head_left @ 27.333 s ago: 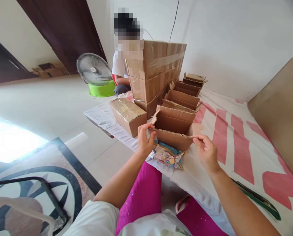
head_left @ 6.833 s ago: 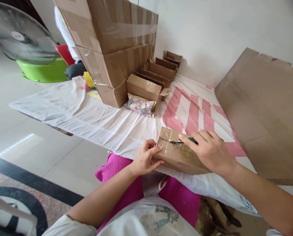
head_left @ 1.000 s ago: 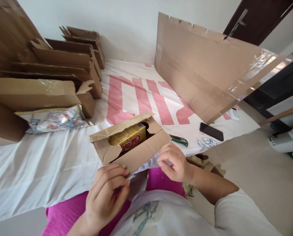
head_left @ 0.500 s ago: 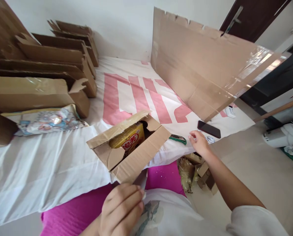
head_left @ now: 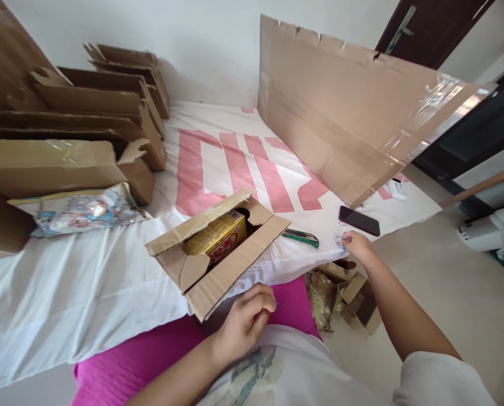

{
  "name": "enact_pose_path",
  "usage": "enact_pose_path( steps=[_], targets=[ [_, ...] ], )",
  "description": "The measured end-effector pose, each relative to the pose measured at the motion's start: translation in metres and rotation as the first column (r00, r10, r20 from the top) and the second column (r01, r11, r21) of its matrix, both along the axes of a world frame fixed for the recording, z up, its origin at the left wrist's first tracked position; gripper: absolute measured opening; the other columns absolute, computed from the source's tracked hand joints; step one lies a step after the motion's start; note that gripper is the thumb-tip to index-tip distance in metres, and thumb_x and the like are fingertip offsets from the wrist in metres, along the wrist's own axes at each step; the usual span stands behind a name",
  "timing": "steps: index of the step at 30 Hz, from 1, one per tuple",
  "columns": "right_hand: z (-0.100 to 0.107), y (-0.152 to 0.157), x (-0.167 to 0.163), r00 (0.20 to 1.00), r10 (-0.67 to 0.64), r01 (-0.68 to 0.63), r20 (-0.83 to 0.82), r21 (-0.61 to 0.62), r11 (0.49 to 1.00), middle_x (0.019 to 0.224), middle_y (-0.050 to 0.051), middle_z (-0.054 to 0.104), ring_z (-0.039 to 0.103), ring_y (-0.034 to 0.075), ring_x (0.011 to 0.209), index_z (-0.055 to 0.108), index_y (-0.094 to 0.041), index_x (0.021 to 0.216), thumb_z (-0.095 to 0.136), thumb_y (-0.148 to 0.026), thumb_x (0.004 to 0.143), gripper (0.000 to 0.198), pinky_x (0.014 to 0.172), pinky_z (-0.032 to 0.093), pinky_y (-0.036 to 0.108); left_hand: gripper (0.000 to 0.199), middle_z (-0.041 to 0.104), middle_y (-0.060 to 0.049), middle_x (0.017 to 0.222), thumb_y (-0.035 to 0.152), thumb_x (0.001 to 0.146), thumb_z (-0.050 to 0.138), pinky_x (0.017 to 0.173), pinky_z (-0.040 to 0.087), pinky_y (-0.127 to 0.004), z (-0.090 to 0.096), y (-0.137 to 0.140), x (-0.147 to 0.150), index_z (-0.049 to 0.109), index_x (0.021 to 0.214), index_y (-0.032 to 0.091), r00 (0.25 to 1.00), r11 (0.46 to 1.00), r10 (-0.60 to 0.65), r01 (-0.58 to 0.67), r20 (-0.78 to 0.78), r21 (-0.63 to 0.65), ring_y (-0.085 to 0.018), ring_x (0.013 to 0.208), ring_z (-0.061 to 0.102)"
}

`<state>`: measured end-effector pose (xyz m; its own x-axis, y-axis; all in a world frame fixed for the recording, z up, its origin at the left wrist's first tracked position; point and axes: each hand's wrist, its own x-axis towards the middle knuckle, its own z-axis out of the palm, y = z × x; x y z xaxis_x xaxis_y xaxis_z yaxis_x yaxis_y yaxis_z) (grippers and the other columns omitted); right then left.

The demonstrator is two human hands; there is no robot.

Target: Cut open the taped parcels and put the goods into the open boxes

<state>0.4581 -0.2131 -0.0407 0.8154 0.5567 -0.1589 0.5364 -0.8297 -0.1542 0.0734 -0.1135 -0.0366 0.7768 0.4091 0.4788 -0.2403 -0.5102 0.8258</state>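
My right hand (head_left: 358, 247) is closed in a pinch over a small white paper with blue line drawings (head_left: 340, 241) on the table's front edge; whatever the fingertips grip is hidden. Above my lap, just in front of the open cardboard box (head_left: 230, 270), my left hand (head_left: 247, 318) has its fingers curled together. A tiny pale bluish bit shows at its fingertips, too small to name. Inside the tilted box, its flaps raised, lies a yellow printed packet (head_left: 218, 237) with red characters. A green utility knife (head_left: 301, 237) rests between the box and my right hand.
A black phone (head_left: 359, 220) lies behind my right hand. Several open cardboard boxes (head_left: 91, 101) stand at the left, with a printed plastic packet (head_left: 87, 210) before them. One large cardboard sheet (head_left: 340, 107) stands upright at the back right. Cardboard scraps (head_left: 357, 299) are on the floor.
My left hand has moved up and right, closer to the box's front. My right hand has shifted right onto the paper with blue drawings. The box is turned and shifted slightly.
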Motion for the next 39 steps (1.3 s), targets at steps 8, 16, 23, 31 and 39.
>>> enact_pose_path(
  steps=[8,16,23,31,39],
  targets=[
    [0.000,0.000,0.012,0.993,0.091,-0.086,-0.069,0.072,0.994,0.078,-0.001,0.068,0.059,0.013,0.065,0.067,-0.023,0.094,0.074,-0.022,0.061,0.034,0.056,0.038,0.022,0.021,0.056,-0.004,0.085,0.004,0.084,0.039,0.070,0.047,-0.027,-0.009,0.002,0.013,0.055,0.083,0.018,0.994,0.995,0.045,-0.053,-0.095,-0.086,-0.014,0.079,0.055],
    [0.005,0.007,0.018,0.964,0.184,-0.158,-0.194,0.141,0.977,0.066,-0.003,0.063,0.055,0.011,0.060,0.062,-0.019,0.065,0.072,-0.016,0.058,0.013,0.055,0.036,0.021,0.022,0.057,-0.004,0.086,0.002,0.082,0.040,0.071,0.046,-0.026,-0.015,-0.002,0.010,0.055,0.084,0.018,0.994,0.996,0.045,-0.052,-0.104,-0.071,-0.014,0.080,0.056],
    [0.009,0.010,0.019,0.951,0.213,-0.146,-0.225,0.280,0.949,0.057,-0.005,0.057,0.050,0.010,0.053,0.055,-0.020,0.066,0.062,-0.014,0.062,0.010,0.052,0.035,0.022,0.021,0.057,-0.004,0.085,0.004,0.084,0.040,0.070,0.046,-0.026,-0.022,-0.003,0.006,0.056,0.084,0.018,0.990,0.993,0.071,-0.082,-0.121,-0.081,-0.014,0.080,0.056],
    [0.031,0.024,-0.015,0.885,0.374,-0.172,-0.278,0.550,0.817,0.072,-0.002,0.058,0.055,0.013,0.065,0.049,-0.022,0.081,0.062,-0.035,0.069,0.022,0.062,0.045,0.025,0.011,0.058,-0.003,0.078,0.022,0.086,0.052,0.066,0.043,-0.026,-0.026,-0.002,0.017,0.060,0.082,0.017,0.960,0.915,0.087,-0.182,-0.266,-0.360,-0.014,0.071,0.054],
    [0.042,0.031,-0.165,0.563,0.786,-0.429,-0.255,0.723,0.541,0.074,-0.002,0.059,0.055,0.011,0.067,0.054,-0.019,0.081,0.057,-0.014,0.076,0.008,0.063,0.047,0.024,0.044,0.056,0.000,0.073,0.046,0.068,0.075,0.062,0.040,-0.025,-0.017,0.001,0.048,0.060,0.093,0.014,0.935,0.762,0.004,-0.232,-0.354,-0.605,-0.013,0.066,0.051]
  ],
)
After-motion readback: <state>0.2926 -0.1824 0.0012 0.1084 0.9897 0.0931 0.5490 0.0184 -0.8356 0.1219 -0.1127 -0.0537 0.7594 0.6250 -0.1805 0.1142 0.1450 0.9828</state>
